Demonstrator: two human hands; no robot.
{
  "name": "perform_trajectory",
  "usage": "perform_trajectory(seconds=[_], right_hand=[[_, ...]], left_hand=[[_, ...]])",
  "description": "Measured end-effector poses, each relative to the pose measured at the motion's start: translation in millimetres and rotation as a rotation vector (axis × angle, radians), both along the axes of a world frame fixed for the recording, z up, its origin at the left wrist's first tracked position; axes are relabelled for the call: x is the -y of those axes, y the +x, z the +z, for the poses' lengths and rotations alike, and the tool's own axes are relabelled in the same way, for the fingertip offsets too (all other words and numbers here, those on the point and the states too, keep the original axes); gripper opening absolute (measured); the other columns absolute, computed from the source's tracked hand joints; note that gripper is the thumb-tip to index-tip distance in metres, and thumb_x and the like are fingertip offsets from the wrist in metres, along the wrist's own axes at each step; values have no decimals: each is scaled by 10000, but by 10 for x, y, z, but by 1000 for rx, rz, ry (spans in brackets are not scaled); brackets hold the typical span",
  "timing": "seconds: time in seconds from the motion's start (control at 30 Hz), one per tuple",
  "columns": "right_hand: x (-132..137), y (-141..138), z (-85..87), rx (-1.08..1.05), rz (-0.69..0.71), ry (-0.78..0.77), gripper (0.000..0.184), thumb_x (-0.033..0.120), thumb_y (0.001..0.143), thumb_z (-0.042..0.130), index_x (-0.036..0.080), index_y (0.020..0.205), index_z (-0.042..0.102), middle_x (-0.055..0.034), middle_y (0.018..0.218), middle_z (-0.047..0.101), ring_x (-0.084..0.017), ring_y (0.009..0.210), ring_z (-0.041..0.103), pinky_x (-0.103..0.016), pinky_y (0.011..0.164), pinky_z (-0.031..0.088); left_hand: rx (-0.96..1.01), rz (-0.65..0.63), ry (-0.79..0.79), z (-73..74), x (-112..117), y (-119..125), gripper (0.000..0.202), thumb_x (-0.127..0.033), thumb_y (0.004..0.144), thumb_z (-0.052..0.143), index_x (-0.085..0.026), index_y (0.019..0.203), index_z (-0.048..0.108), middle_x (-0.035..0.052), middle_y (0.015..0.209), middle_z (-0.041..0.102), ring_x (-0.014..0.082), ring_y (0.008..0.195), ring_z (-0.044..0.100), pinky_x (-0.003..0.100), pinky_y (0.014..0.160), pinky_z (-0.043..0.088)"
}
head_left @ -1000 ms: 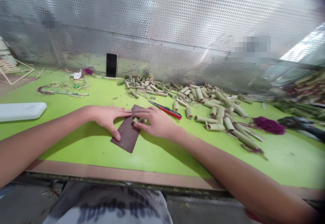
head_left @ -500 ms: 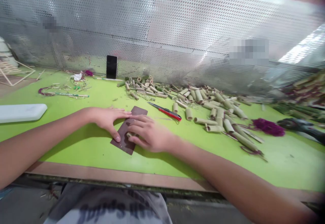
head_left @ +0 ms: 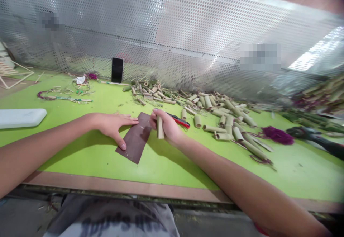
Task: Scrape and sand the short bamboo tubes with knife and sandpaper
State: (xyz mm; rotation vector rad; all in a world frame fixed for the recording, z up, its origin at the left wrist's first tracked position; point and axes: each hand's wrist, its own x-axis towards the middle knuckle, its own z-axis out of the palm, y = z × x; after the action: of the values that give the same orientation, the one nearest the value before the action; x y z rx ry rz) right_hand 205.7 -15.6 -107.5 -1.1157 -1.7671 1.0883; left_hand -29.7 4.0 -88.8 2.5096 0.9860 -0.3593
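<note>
A brown sheet of sandpaper (head_left: pixel 134 140) lies flat on the green table. My left hand (head_left: pixel 110 126) is open, with its thumb and fingertips pressing on the sheet's left side. Just right of the sheet, my right hand (head_left: pixel 170 128) grips a short bamboo tube (head_left: pixel 160 127), held upright with its lower end tilted toward me. A red and black utility knife (head_left: pixel 183 123) lies behind my right hand, its blade end hidden by the fingers.
Many cut bamboo tubes (head_left: pixel 228 122) are heaped at the back right. Purple yarn (head_left: pixel 278 135) and a dark power tool (head_left: pixel 317 138) lie farther right. A phone (head_left: pixel 117 70) leans on the perforated metal screen (head_left: pixel 188 25). At left is a white box-like object (head_left: pixel 23 118).
My right hand has lifted the bamboo tube off the sandpaper, moved right and turned it upright. My left hand stays on the sheet.
</note>
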Motion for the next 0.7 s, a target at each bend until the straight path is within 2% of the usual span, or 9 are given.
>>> perform_trajectory(seconds=[0.07,0.13,0.23,0.33,0.43,0.53,0.6,0.7], right_hand=[[2,-13,-16,-113,-33,-105,511,721,850,381,240,682,406,-15,632,480,-162,566,485,-292,548,450],[29,-22,-16,-103,-54,-156,521,712,864,376,227,702,472,-27,655,525,-166,583,505,-292,559,445],[96,-16,14,102,-12,-10,540,693,902,381,209,738,557,-28,673,587,-171,619,539,-289,578,426],[149,2,44,429,47,199,398,562,884,550,198,735,611,-10,682,632,-157,624,541,-276,572,381],[168,8,46,660,45,244,352,479,872,598,194,665,597,8,613,602,-127,544,488,-271,520,315],[184,-7,40,668,40,231,348,461,874,601,194,654,568,13,608,590,-122,533,481,-271,501,303],[207,-16,51,649,48,229,314,431,865,619,194,665,572,15,616,597,-123,539,492,-270,500,314],[230,-13,83,604,183,206,222,366,830,665,194,703,608,17,659,637,-130,575,540,-264,527,362]], left_hand=[[2,3,0,-5,-3,-3,1268,-814,642,680,-254,1623,104,83,1679,47,377,1532,83,515,1234,113],[7,1,1,-12,-9,-8,1255,-817,642,678,-274,1622,112,76,1680,54,384,1530,86,519,1231,128],[20,-6,0,-24,-20,-13,1243,-821,648,673,-289,1620,110,70,1681,53,381,1531,79,516,1232,130],[41,-18,0,-31,-26,-12,1233,-798,657,689,-291,1620,109,79,1681,60,372,1531,92,513,1231,130],[48,-19,5,-27,-22,-7,1227,-777,661,703,-273,1620,125,87,1680,74,361,1534,94,513,1233,118],[41,-9,0,-16,-14,-4,1249,-785,658,698,-237,1621,122,96,1679,67,367,1534,84,517,1235,96],[48,-15,-3,-8,-9,-1,1239,-788,659,695,-252,1620,126,88,1680,63,371,1533,84,514,1235,88],[52,-17,-11,4,-3,12,1234,-782,646,708,-279,1617,138,72,1681,71,363,1534,82,495,1237,93]])
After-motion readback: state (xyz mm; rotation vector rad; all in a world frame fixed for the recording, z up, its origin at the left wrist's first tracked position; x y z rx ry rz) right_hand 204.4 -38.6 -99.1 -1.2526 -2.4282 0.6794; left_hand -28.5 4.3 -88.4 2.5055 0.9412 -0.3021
